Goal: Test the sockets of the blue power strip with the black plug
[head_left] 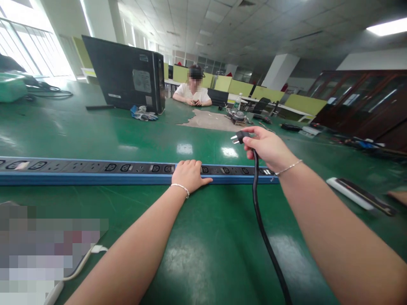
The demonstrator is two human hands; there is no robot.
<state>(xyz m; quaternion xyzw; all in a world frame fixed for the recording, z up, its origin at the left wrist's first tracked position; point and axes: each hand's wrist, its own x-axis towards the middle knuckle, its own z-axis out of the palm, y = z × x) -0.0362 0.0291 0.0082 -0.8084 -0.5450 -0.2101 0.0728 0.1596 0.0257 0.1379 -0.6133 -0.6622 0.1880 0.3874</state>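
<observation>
While the left hand (pixel 188 174) spans the power strip (pixel 140 170) from above, grasping it with fingertips at the far edge and thumb along the near side, the right hand (pixel 259 143) pinches a plug (pixel 243 136) between thumb and fingers, above and apart from the strip. The left hand's grasp probably keeps the strip from sliding; the plug seems held by its body so that the prongs (pixel 234 139) stay bare, pointing left. The strip lies crosswise on the counter (pixel 203 245), perhaps so its sockets face up within reach of both arms.

The strip is a long, straight bar with a smooth blue casing and a black socket face. The plug is a compact black block with flat, shiny metal prongs, and its thick, rounded cord (pixel 256 190) hangs in a supple curve towards the near edge of view. The counter's glossy green surface mirrors the lights. Beyond stand a boxy black computer tower (pixel 124 76) and crumpled fabric gloves (pixel 143 113), near a ragged-edged, dull brown sheet (pixel 213 120).
</observation>
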